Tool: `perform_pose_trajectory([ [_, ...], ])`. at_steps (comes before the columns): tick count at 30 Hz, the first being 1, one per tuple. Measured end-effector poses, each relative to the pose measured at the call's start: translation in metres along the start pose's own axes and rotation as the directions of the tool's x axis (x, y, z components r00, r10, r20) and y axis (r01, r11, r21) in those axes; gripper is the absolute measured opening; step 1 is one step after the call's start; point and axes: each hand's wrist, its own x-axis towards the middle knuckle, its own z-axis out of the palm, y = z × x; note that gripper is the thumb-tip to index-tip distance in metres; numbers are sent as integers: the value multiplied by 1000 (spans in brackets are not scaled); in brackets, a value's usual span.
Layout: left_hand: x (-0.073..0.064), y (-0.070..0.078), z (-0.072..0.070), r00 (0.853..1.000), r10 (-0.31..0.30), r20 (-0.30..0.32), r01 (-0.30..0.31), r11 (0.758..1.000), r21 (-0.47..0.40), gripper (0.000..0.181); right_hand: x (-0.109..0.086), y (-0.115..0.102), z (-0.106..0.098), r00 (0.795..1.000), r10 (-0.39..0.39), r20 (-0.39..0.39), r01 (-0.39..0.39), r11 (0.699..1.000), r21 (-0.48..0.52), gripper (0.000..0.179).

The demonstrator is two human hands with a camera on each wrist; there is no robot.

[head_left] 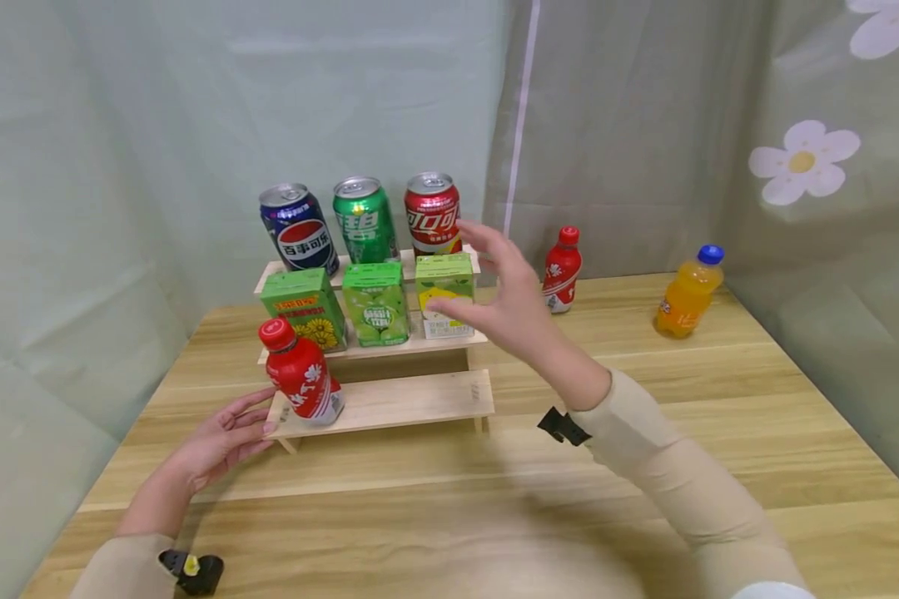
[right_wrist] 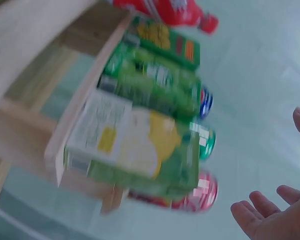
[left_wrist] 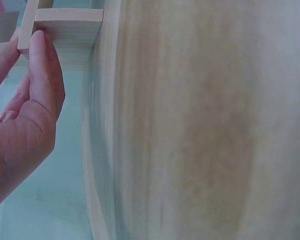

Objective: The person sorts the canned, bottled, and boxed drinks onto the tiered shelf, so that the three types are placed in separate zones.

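A stepped wooden display shelf [head_left: 419, 403] stands on the table. My left hand [head_left: 225, 441] pinches the left end of its lowest step; in the left wrist view the fingertips [left_wrist: 38, 42] sit against the board end. A red bottle [head_left: 304, 374] stands upright on that step, close to this hand. My right hand [head_left: 505, 291] is raised with thumb and fingers spread, holding nothing, in front of the right side of the shelf. Nearest to it are a yellow-green juice box [head_left: 445, 291] on the middle step and a red cola can [head_left: 432, 215] on the top step.
Two more juice boxes, one with flowers [head_left: 305, 312] and one plain green [head_left: 375, 306], fill the middle step. Behind them are a blue cola can [head_left: 300, 230] and a green can [head_left: 365, 221]. Another red bottle [head_left: 562, 273] and an orange drink bottle [head_left: 689, 295] stand on the table's right.
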Motion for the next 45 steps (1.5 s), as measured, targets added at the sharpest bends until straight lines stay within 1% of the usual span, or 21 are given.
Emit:
perform_pose_trajectory([
  [2,0,1,1,1000,-5,-3,6,1000,4,56,4,6,-9,998,52,-47,-53,998,-28,80],
  [6,0,1,1,1000,-12,-11,12,1000,7,60,12,23,-23,980,144,-134,-149,988,-28,80],
  [13,0,1,2,999,-24,-25,24,1000,6,61,20,63,-42,949,223,-225,-231,973,-11,81],
  [17,0,1,3,999,-21,-24,21,1000,5,59,22,83,-50,917,297,-266,-306,952,8,81],
  [20,0,1,2,1000,-9,-13,9,1000,-7,55,23,99,-54,891,352,-286,-354,934,47,84],
  [25,-1,-1,1,1000,13,0,-13,1000,-16,49,23,127,-55,851,408,-331,-385,913,137,81],
  [27,-1,-1,1,1000,22,5,-22,1000,-4,50,22,139,-55,833,428,-352,-396,904,161,79],
  [28,-1,-1,1,1000,20,-3,-20,1000,0,50,21,144,-55,825,435,-361,-400,901,169,78],
  [31,-2,-1,1,1000,16,-10,-16,1000,14,55,17,161,-53,803,448,-393,-415,894,172,78],
  [33,-1,-2,2,1000,1,-26,-1,1000,16,56,15,171,-52,794,448,-412,-418,893,164,79],
  [35,-1,-2,2,999,-4,-34,5,1000,12,56,12,180,-51,789,444,-425,-423,894,148,79],
  [40,-2,0,2,1000,-1,-26,1,1000,1,58,7,195,-48,787,450,-422,-442,888,123,78],
  [43,-2,1,3,1000,-8,-25,8,1000,5,57,4,204,-47,780,468,-415,-464,878,118,77],
  [45,-1,0,3,999,-12,-30,12,1000,10,57,3,209,-47,773,489,-404,-489,865,113,78],
])
